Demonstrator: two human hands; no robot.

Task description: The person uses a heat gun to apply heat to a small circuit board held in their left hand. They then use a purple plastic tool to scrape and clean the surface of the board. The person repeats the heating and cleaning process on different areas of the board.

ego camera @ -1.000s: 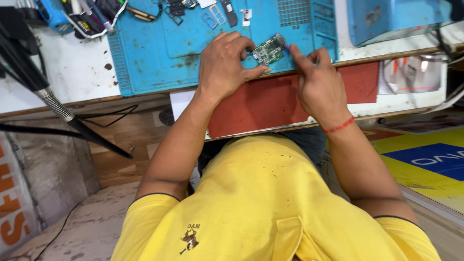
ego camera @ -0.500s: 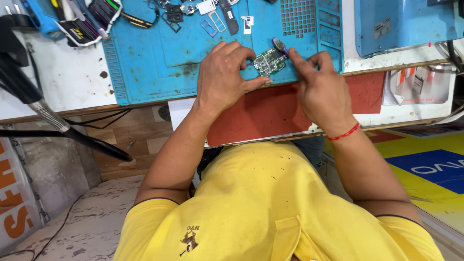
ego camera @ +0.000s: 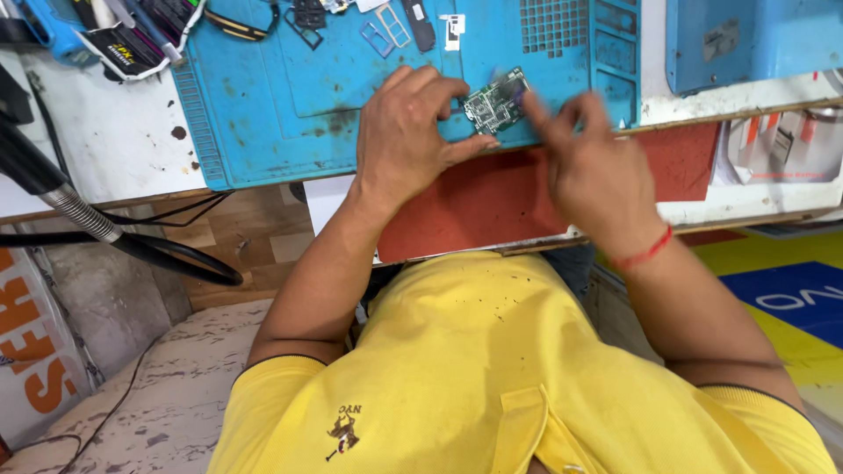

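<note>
Two hands meet over a small green board (ego camera: pixel 496 101), flat, roughly rectangular w/ tiny silvery parts, lying on the blue mat (ego camera: pixel 290 96) near its front edge. Left hand (ego camera: pixel 408 132) rests palm-down on the mat, fingers curled, thumb and forefinger pinching the board's left edge. Right hand (ego camera: pixel 588 167) is blurred; fingers bunched to a point just at the board's right end, whether it grips anything can't tell. Red thread band (ego camera: pixel 645 252) on the right wrist. Mat is rubbery, stained w/ dark spots, ribbed on its left side, gridded holes top right. Below it a matte red pad (ego camera: pixel 474 202) on the white, scuffed tabletop (ego camera: pixel 114 140). Small metal frames and dark parts (ego camera: pixel 386 22) lie at the mat's far edge. Left: black flexible hose (ego camera: pixel 83 215) w/ ribbed metal neck. Yellow polo shirt (ego camera: pixel 492 369) fills the foreground.
</note>
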